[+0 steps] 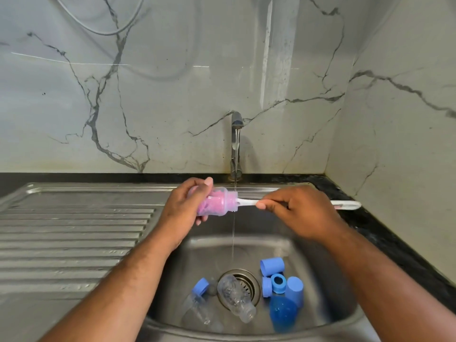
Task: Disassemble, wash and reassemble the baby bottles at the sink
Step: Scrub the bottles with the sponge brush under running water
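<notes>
The left hand [187,206] has its grip curled round a clear bottle [218,201]. It holds the bottle sideways over the sink [320,280], mouth toward 3 o'clock. The right hand [296,208] pinches the white brush [246,201], and its pink head is inside the bottle. Tap [237,124] water hits the bottle's rim. Both hands hang in open air, apart from the sink's edges. At 6 o'clock, blue caps [272,267] lie by the drain [249,282].

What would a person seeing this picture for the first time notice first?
Above the basin, the left hand grips a clear bottle under the thin tap stream; the right hand holds the white handle of a pink brush inside it. Below, blue caps and loose bottles lie near the drain.
</notes>
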Motion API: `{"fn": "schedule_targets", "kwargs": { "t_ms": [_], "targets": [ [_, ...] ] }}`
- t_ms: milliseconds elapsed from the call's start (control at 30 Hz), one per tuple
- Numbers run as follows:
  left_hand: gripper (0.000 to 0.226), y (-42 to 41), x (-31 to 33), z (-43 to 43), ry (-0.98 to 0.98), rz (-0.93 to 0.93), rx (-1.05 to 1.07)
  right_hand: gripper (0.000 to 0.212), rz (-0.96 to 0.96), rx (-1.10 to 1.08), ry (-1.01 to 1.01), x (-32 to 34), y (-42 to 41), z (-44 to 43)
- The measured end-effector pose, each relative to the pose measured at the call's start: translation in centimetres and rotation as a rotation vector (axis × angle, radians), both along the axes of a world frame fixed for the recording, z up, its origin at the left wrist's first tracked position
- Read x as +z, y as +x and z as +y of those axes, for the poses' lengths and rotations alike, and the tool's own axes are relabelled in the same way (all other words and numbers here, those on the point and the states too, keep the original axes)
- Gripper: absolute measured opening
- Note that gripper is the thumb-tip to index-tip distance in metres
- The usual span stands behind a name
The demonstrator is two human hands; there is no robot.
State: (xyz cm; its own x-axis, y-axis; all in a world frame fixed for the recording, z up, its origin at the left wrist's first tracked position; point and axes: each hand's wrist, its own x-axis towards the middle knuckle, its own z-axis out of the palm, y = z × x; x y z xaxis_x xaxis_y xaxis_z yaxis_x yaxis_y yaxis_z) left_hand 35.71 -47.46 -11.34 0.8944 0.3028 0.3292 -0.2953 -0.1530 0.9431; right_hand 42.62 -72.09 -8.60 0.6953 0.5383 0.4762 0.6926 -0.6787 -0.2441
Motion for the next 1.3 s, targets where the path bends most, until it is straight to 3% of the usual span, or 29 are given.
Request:
{"fn": "schedule_targets", "kwargs": {
  "t_ms": [133,267,367,700,867,1033,1167,1300],
  "targets": [
    [0.038,0.4,0.1,0.6,-0.077,0.108,0.119,0.041,-0.160,0.112,0.079,0.7,0.4,-1.4],
    [0.039,0.2,-0.3,0.3,-0.162,0.234,0.051,0.024,-0.262,0.182,0.071,0.6,0.7,-1.3],
    [0.041,-0.2,-0.7,-0.7,-0.167,0.288,0.008,0.023,-0.216,0.245,0.006,-0.4,-0.3,0.8],
    [0.032,-0.2,0.7,1.8,-0.277,0.302,0.140,0.026,-0.296,0.127,0.097,0.7,0.6,-1.8],
    [0.037,0.0,-0.4,-0.1,-0.167,0.357,0.059,0.015,-0.337,0.219,-0.023,-0.9,-0.8,1.5],
    [0.037,0.0,0.3,1.4,-0.252,0.382,0.064,0.018,-0.412,0.136,0.087,0.0,0.5,-0.6],
    [0.038,-0.1,-0.4,-0.9,-0.258,0.442,-0.031,0.015,-0.443,0.205,-0.010,-1.1,-0.4,1.3],
    [0.041,0.2,-0.6,1.3,-0.262,0.438,0.021,0.016,-0.432,0.144,0.010,-1.1,0.2,0.6]
  ]
}}
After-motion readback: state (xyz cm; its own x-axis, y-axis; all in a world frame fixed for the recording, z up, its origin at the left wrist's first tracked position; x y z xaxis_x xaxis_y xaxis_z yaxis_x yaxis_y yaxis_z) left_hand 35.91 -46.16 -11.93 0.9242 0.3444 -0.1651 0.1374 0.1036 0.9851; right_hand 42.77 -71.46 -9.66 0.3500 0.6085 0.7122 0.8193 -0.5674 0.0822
